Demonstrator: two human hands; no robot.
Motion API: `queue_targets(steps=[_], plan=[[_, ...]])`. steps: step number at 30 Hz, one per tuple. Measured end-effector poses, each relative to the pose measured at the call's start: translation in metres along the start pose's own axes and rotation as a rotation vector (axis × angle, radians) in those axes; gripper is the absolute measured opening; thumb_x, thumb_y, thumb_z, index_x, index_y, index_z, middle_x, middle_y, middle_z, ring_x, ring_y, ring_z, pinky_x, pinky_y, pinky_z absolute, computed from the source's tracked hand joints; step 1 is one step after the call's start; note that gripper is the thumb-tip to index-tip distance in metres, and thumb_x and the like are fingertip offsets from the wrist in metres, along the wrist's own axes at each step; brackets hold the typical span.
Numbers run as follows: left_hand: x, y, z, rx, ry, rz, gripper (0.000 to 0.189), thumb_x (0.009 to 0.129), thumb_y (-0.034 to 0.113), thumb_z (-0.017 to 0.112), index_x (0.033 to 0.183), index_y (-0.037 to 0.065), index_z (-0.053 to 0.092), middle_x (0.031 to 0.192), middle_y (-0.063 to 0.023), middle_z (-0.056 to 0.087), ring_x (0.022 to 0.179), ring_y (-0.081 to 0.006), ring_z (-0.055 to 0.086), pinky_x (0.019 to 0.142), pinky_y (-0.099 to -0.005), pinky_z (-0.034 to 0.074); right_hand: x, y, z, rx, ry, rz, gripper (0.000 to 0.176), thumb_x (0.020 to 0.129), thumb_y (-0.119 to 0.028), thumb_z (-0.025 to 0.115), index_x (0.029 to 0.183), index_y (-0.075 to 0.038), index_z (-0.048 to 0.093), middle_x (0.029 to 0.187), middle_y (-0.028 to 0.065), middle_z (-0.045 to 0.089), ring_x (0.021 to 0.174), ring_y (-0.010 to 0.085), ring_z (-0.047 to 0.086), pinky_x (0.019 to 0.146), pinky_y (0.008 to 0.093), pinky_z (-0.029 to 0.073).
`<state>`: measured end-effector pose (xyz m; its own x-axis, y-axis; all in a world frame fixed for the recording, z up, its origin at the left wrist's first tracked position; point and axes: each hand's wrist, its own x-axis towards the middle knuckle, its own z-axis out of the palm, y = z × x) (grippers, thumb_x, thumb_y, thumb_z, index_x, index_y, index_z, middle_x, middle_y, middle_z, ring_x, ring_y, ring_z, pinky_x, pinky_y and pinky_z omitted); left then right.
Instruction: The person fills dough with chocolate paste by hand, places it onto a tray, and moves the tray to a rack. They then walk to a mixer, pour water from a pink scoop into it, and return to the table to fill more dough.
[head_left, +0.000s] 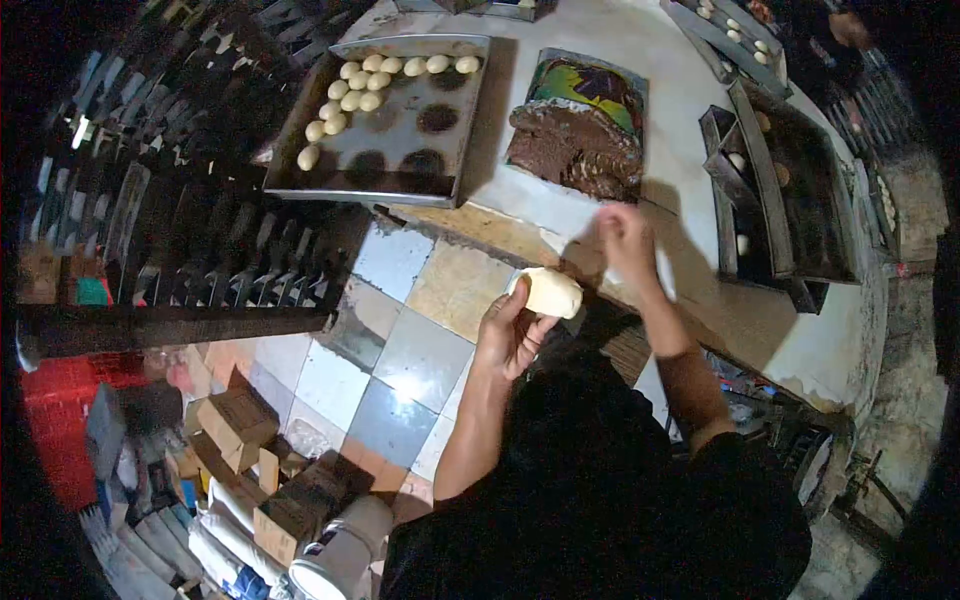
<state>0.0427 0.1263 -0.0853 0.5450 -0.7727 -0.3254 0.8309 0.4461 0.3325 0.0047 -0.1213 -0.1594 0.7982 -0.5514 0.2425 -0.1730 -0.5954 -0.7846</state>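
My left hand is closed around a pale lump of dough, thumb on top, held in front of the table's edge. My right hand is over the table edge, just below a mound of brown chocolate-like paste. Its fingers are curled together and slightly blurred; what they hold, if anything, does not show. The paste lies on a colourful printed plastic bag. Farther left, a metal tray carries several pale dough balls along its back and left side.
Stacked dark metal trays stand at the right of the table, with some dough balls inside. More trays sit at the back right. A dark slatted rack is on the left. Cardboard boxes and a white bucket occupy the tiled floor below.
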Motion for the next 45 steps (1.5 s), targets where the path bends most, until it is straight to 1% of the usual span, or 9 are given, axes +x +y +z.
queue_targets(steps=[2,6,18,23,27,31,40,44,45], plan=[[0.014,0.009,0.013,0.047,0.002,0.024,0.045,0.099,0.028,0.052,0.124,-0.010,0.050,0.120,-0.0195,0.061,0.110,-0.0258,0.062,0.092,-0.0339,0.054,0.029,0.042,-0.035,-0.413,0.188,-0.142,0.034,0.079,0.006,0.053,0.112,-0.003,0.057,0.114,0.0169,0.057,0.105,0.0338,0.055,0.093,0.0423,0.043],[0.036,0.037,0.006,0.185,0.091,0.063,0.044,0.097,0.025,0.053,0.128,-0.006,0.050,0.128,-0.0163,0.058,0.114,-0.0277,0.059,0.102,-0.0392,0.047,0.056,0.061,-0.078,-0.894,-0.247,-0.131,0.034,0.079,0.002,0.055,0.113,-0.002,0.056,0.113,0.0218,0.054,0.104,0.0386,0.055,0.092,0.0436,0.045],[0.097,0.059,0.020,0.297,0.279,0.410,0.049,0.093,0.021,0.055,0.134,-0.004,0.045,0.132,-0.0192,0.052,0.125,-0.0304,0.049,0.108,-0.0458,0.036,0.096,0.030,-0.049,-0.517,-0.493,-0.312,0.036,0.081,-0.001,0.053,0.117,-0.005,0.058,0.090,0.0160,0.061,0.070,0.0366,0.065,0.064,0.0441,0.054],[0.134,0.047,0.032,0.300,0.277,0.311,0.044,0.095,0.017,0.052,0.133,-0.005,0.045,0.135,-0.0205,0.050,0.126,-0.0317,0.048,0.108,-0.0465,0.037,0.125,0.051,-0.081,-0.026,-0.740,0.007,0.017,0.084,-0.015,0.059,0.090,-0.005,0.070,0.074,0.0146,0.067,0.066,0.0299,0.066,0.060,0.0431,0.049],[0.175,0.021,0.026,0.270,0.305,0.093,0.041,0.099,0.021,0.048,0.132,-0.002,0.048,0.130,-0.0163,0.054,0.121,-0.0265,0.053,0.105,-0.0405,0.041,0.102,0.046,-0.089,0.359,-0.568,0.074,0.018,0.087,-0.018,0.062,0.101,-0.009,0.070,0.069,0.0095,0.062,0.060,0.0205,0.058,0.057,0.0353,0.046],[0.199,0.003,0.055,0.134,0.264,-0.042,0.040,0.100,0.026,0.047,0.131,0.001,0.049,0.127,-0.0106,0.054,0.116,-0.0238,0.054,0.102,-0.0365,0.044,0.072,0.049,-0.073,0.129,-0.347,-0.166,0.036,0.084,0.004,0.058,0.118,-0.006,0.064,0.068,0.0079,0.050,0.057,0.0221,0.050,0.053,0.0334,0.042],[0.171,0.029,0.070,0.222,0.170,0.198,0.043,0.100,0.028,0.046,0.132,-0.001,0.045,0.126,-0.0149,0.055,0.117,-0.0269,0.055,0.104,-0.0384,0.044,0.056,0.058,-0.084,-0.455,0.021,-0.330,0.037,0.080,-0.006,0.065,0.117,-0.003,0.064,0.099,0.0173,0.056,0.091,0.0329,0.057,0.076,0.0370,0.051],[0.138,0.025,0.076,0.196,0.062,0.166,0.045,0.099,0.026,0.050,0.136,0.001,0.044,0.127,-0.0120,0.054,0.121,-0.0259,0.052,0.103,-0.0398,0.045,0.069,-0.047,-0.060,0.248,-0.122,-0.229,0.025,0.084,-0.012,0.069,0.103,0.003,0.069,0.112,0.0183,0.056,0.100,0.0292,0.061,0.081,0.0353,0.054],[0.129,0.022,0.074,0.133,0.043,0.181,0.044,0.099,0.026,0.049,0.136,0.002,0.044,0.127,-0.0123,0.054,0.121,-0.0260,0.052,0.103,-0.0394,0.045,0.062,-0.076,-0.047,0.745,-0.108,0.024,0.018,0.087,-0.009,0.068,0.096,0.006,0.070,0.109,0.0153,0.058,0.100,0.0240,0.061,0.078,0.0325,0.057]])
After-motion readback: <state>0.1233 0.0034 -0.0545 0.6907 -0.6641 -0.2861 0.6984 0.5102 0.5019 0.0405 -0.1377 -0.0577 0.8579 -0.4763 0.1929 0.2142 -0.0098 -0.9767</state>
